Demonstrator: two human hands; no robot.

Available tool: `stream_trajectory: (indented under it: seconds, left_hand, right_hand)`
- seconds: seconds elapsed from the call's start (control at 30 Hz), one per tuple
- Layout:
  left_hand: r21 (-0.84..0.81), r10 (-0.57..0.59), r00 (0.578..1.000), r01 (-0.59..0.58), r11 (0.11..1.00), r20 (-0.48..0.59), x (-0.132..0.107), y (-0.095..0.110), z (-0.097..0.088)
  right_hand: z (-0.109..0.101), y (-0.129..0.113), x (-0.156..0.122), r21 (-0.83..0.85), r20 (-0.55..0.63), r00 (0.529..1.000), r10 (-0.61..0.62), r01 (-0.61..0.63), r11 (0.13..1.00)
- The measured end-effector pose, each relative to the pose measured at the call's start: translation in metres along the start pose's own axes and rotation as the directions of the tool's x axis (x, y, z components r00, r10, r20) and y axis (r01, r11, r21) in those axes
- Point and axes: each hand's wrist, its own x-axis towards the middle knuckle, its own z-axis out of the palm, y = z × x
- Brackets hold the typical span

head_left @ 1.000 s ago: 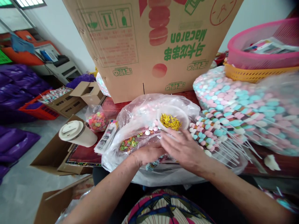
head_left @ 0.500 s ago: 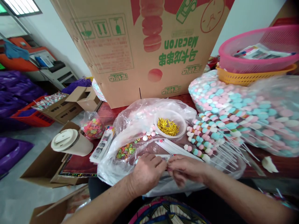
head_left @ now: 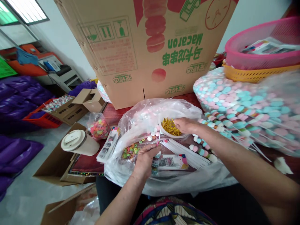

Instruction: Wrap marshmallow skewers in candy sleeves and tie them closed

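My left hand is closed around the gathered neck of a small clear packet with a candy skewer in it. The skewer's white stick points up past my fingers, and the packet's printed body hangs below. My right hand is at the right side of a round white bowl, its bent fingers among gold twist ties. Whether a tie is between its fingertips is hidden. In front of the bowl lie white sticks and a stack of printed packets.
Coloured candy rings lie on the plastic sheet. Finished-looking candy skewers and a large candy bag are at right. A white cup stands at left. A big carton blocks the back.
My hands were together at the packets and have parted. The left now holds a packet with its stick upright. The right has moved up to the bowl of gold ties.
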Motion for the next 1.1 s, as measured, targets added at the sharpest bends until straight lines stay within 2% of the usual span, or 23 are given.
stream_trajectory:
  seconds: [0.07,0.13,0.2,0.27,0.37,0.47,0.53,0.63,0.77,0.83,0.93,1.03,1.1]
  left_hand:
    - [-0.035,-0.013,1.000,0.013,0.999,-0.002,0.002,-0.002,0.005]
    - [-0.040,-0.009,1.000,0.010,0.999,0.027,0.004,-0.004,0.011]
    - [-0.022,0.019,0.996,-0.017,1.000,0.086,0.004,-0.007,0.016]
    - [-0.010,0.057,0.990,-0.057,0.998,0.129,0.004,-0.009,0.020]
    - [0.022,0.082,0.989,-0.085,0.996,0.126,0.002,-0.009,0.021]
    - [0.083,0.066,0.986,-0.079,0.993,0.150,-0.001,-0.006,0.021]
    - [0.119,0.049,0.980,-0.073,0.990,0.193,-0.003,-0.007,0.021]
    - [0.168,0.024,0.974,-0.063,0.984,0.227,-0.004,-0.012,0.019]
    - [0.285,0.050,0.981,-0.104,0.953,0.189,-0.002,-0.021,0.012]
    - [0.383,0.100,0.976,-0.169,0.908,0.195,-0.003,-0.024,0.007]
    - [0.443,0.111,0.954,-0.231,0.866,0.279,-0.006,-0.026,0.003]
    - [0.286,0.112,0.962,-0.184,0.940,0.250,-0.009,-0.027,0.004]
    - [0.160,0.039,0.973,-0.077,0.984,0.226,-0.009,-0.024,0.003]
  right_hand:
    - [-0.011,-0.006,-0.024,0.017,-0.065,0.998,-0.003,0.005,1.000]
    - [-0.010,-0.021,-0.053,0.124,-0.103,0.991,-0.081,0.093,0.988]
    - [0.007,-0.038,-0.079,0.372,-0.135,0.961,-0.242,0.275,0.887]
    - [0.031,-0.053,-0.096,0.512,-0.196,0.949,-0.248,0.314,0.799]
    - [0.062,-0.062,-0.104,0.634,-0.257,0.959,-0.120,0.261,0.727]
    - [0.066,-0.058,-0.102,0.722,-0.237,0.968,-0.087,0.235,0.651]
    - [0.061,-0.055,-0.101,0.787,-0.177,0.981,-0.083,0.192,0.587]
    - [0.055,-0.052,-0.102,0.858,-0.050,0.998,-0.045,0.066,0.510]
    - [0.063,-0.053,-0.101,0.907,0.144,0.989,0.020,-0.140,0.398]
    - [0.070,-0.053,-0.098,0.907,0.166,0.984,0.070,-0.180,0.382]
    - [0.080,-0.053,-0.095,0.894,0.109,0.985,0.137,-0.157,0.419]
    - [0.088,-0.054,-0.097,0.897,0.008,0.977,0.211,-0.100,0.431]
    - [0.085,-0.055,-0.102,0.880,-0.035,0.987,0.157,-0.044,0.472]
